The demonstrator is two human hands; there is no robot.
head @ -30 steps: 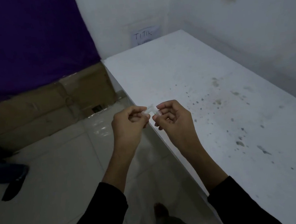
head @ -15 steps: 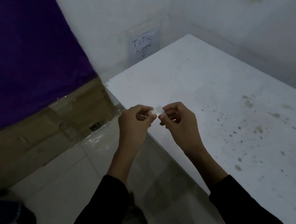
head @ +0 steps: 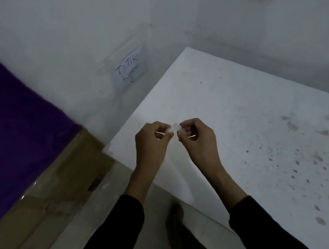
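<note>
A small clear plastic piece sits between my two hands, held in the air above the near left corner of the white table. My left hand pinches its left end with thumb and forefinger. My right hand pinches its right end, the other fingers curled. A thin pale strip shows beside each hand's fingers. What the piece is cannot be made out in the dim light.
The table top is stained with dark specks at the right. A paper note reading "TITIK" is taped to the white wall. A purple cloth and brown cardboard stand at the left above a tiled floor.
The view has swung up and toward the wall, so the note and table corner look closer. Both hands keep their pinch on the clear piece and now sit over the table corner.
</note>
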